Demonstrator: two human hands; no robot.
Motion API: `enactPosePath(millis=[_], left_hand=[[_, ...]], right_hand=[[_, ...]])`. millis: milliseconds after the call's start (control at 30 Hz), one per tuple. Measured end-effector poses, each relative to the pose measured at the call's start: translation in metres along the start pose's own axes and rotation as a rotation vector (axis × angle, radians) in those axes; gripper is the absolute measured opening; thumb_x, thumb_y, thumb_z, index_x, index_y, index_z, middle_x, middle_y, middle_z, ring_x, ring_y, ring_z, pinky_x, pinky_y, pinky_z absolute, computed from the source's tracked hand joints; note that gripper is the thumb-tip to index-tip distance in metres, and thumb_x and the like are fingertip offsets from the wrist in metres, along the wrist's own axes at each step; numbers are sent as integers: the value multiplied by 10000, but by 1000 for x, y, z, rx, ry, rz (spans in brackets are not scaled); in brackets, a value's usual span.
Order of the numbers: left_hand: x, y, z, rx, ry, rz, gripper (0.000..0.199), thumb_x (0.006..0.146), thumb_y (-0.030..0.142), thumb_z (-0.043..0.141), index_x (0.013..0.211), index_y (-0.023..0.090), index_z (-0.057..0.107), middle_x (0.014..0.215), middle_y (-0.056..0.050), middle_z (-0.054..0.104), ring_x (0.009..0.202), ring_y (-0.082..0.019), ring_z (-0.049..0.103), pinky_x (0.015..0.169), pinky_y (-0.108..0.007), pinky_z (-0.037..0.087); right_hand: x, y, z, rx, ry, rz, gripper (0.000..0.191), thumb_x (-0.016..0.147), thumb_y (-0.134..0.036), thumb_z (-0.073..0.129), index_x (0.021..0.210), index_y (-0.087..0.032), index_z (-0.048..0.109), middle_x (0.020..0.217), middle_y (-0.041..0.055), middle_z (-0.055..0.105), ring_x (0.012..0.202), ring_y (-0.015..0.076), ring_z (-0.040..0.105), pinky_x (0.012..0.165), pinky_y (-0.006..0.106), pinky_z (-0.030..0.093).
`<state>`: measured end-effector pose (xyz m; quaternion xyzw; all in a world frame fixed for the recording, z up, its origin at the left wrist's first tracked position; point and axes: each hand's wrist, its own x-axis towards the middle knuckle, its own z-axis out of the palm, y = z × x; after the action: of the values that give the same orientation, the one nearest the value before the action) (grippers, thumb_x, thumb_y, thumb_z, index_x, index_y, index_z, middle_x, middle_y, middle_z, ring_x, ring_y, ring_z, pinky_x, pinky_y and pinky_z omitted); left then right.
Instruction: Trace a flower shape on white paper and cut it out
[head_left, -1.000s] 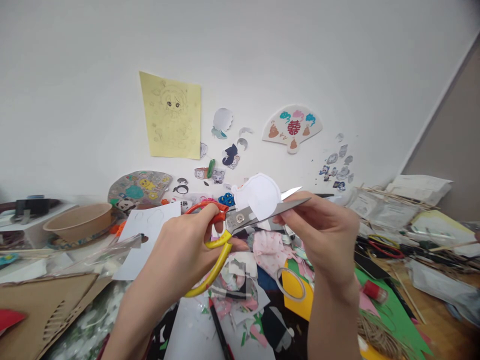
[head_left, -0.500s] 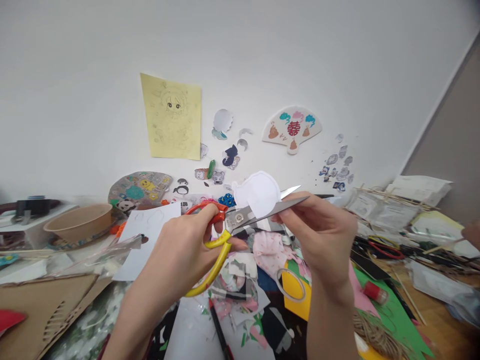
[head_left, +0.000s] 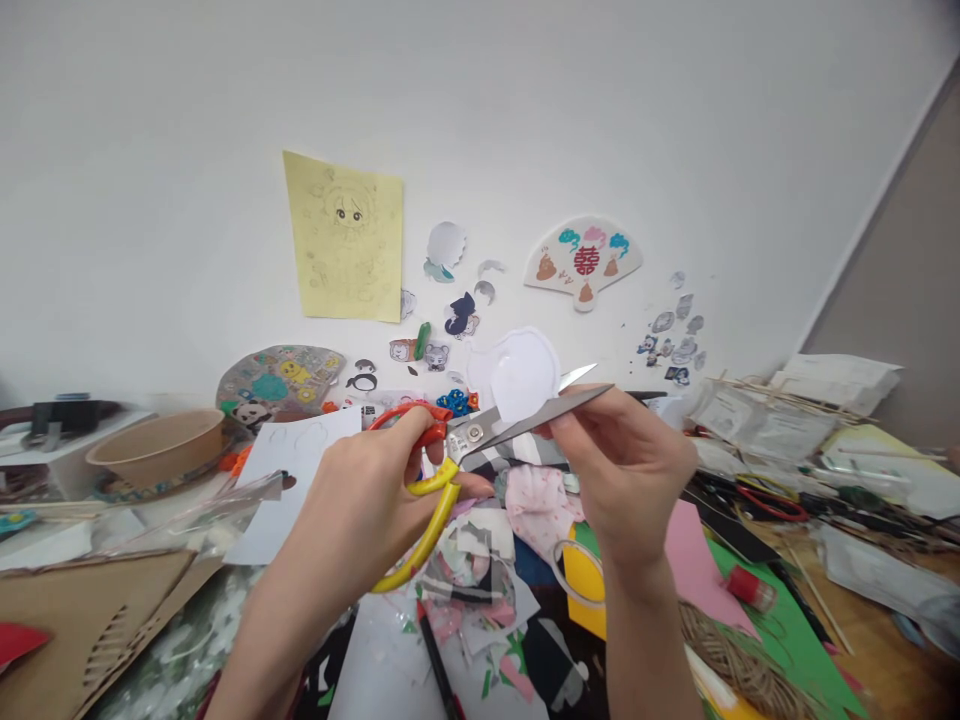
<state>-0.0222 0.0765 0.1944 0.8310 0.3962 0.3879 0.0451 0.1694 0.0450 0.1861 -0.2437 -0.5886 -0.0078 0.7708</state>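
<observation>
White paper cutout [head_left: 514, 375], rounded with a slightly scalloped edge, sitting between the parted blades of some orange-and-yellow scissors [head_left: 474, 432], held up well above the craft clutter. Feather-light and floppy by the look of it, so probably easy to crease; best pinched low on the edge, clear of the blades. Left hand [head_left: 360, 490] closed firmly around both scissor handles, blades open. Right hand [head_left: 626, 465] pinching the cutout's lower edge, contact partly hidden behind the blade. Pink patterned scraps [head_left: 540, 505] and a black marker [head_left: 436, 665] lying below. No brand readable on the scissors. Only legible mark: a red double-happiness character [head_left: 586, 262] on a paper fan [head_left: 555, 270] stuck to the wall [head_left: 750, 130]. Small label behind the scissors, too tiny to read.
</observation>
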Motion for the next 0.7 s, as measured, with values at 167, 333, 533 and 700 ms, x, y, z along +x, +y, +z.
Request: enactPosePath(millis=[167,333,533,700], left_hand=[[0,-2,-1,-5,-3,17,356,832,564,600,807,233,471,573,76,444,526,-132,399,536,-245,286],[2,0,0,-8,-10,20,359,831,546,593,768,241,415,568,75,438,528,-133,390,538,-246,278],[1,2,2,-16,15,6,394,823,589,588,756,246,407,556,70,425,535,-143,371,545,-252,281],[0,2,2,-28,11,0,411,832,612,593,772,242,426,567,70,432,542,-146,382,553,-256,287]], right_hand=[[5,3,-8,28,-73,73,90,847,-134,713,847,-215,751,784,8,732,675,148,686,640,296,615],[7,3,-8,24,-62,59,81,851,-141,705,836,-214,738,738,6,712,641,145,676,605,290,604],[3,3,2,76,42,29,103,841,-120,704,808,-212,737,712,-9,690,588,123,641,557,266,578],[0,3,10,92,118,53,88,833,-132,720,796,-211,735,672,-15,684,570,128,640,550,271,572]])
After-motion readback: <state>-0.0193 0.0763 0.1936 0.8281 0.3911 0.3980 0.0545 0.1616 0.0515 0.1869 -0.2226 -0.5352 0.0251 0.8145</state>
